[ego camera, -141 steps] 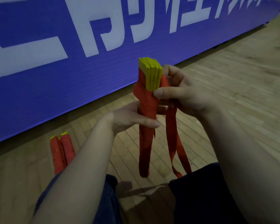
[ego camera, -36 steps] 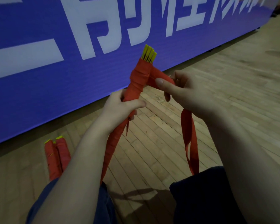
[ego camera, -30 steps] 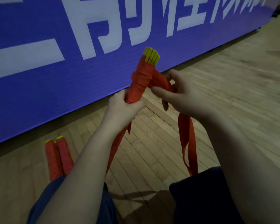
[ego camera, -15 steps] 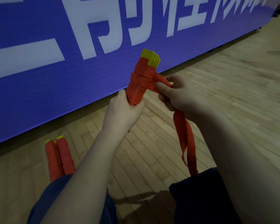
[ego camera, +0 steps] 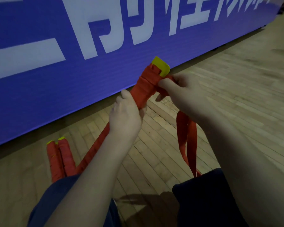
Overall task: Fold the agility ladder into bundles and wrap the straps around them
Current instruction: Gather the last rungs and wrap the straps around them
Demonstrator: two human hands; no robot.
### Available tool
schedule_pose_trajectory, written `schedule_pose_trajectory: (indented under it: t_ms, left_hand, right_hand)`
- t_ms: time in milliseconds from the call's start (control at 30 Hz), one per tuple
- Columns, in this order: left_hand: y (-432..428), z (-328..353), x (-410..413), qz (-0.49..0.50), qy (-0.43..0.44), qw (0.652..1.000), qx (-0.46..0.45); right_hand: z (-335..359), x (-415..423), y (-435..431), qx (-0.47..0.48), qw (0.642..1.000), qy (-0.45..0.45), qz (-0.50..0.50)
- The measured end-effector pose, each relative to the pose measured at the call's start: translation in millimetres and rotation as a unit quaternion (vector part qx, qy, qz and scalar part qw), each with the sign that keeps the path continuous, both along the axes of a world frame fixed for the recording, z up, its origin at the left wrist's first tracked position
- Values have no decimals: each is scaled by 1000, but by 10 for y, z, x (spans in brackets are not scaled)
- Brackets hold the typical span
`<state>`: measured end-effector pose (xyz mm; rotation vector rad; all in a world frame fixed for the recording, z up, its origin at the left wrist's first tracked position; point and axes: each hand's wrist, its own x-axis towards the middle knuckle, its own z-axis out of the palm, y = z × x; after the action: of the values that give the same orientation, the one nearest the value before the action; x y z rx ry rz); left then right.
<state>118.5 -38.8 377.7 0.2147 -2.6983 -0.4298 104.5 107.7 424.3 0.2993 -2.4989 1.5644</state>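
A bundle of yellow ladder rungs (ego camera: 161, 68) is held up slanting, its upper part wound in orange strap (ego camera: 145, 86). My left hand (ego camera: 125, 117) grips the bundle around its middle, and the lower end runs down behind my forearm. My right hand (ego camera: 180, 92) pinches the strap just beside the bundle's top. The loose strap tail (ego camera: 186, 140) hangs from that hand in a loop down to my right knee.
Two wrapped orange bundles (ego camera: 60, 158) with yellow tips lie side by side on the wooden floor (ego camera: 236, 82) at the lower left. A blue banner (ego camera: 72, 54) with white lettering stands close ahead. My knees in dark shorts (ego camera: 202, 199) fill the bottom.
The bundle has tilted and turned, showing a flat yellow rung face. Another strap turn lies around its top. My right hand has come closer to the bundle; the hanging tail is shorter.
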Motion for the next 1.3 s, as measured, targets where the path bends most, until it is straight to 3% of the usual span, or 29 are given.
schedule_pose_trajectory:
  t_ms: [167,300,433,567,700,900,967,1000,1100,1300]
  left_hand:
    - [100,-206,2,-24,-31,999,-33]
    - [201,-292,56,-68,-26,997,-10]
    - [192,-205,33,-129,-97,969,185]
    - [104,-139,18,-167,-82,933,307]
    - [78,-79,52,-276,-164,845,428]
    - [-166,-6,45,-506,-321,597,533]
    - [-202,35,72,-544,-334,560,528]
    - [-197,50,92,-551,-331,562,521]
    - [-178,98,134,-531,-289,600,524]
    - [-162,143,189,-420,-181,715,529]
  right_hand:
    - [-61,33,-62,0,997,22,-73]
    - [-113,-66,-29,-10,994,56,-93]
    - [-149,-144,70,-26,996,62,-63]
    - [-157,-146,176,-97,988,29,113]
    - [-79,-67,244,-160,965,19,209]
    - [-69,-60,252,-242,922,-37,301]
    - [-36,-28,229,-284,886,-70,359]
    - [-10,-8,221,-293,877,-84,372]
    - [31,-9,245,-267,898,-50,347]
    - [56,-19,364,-192,944,-36,266]
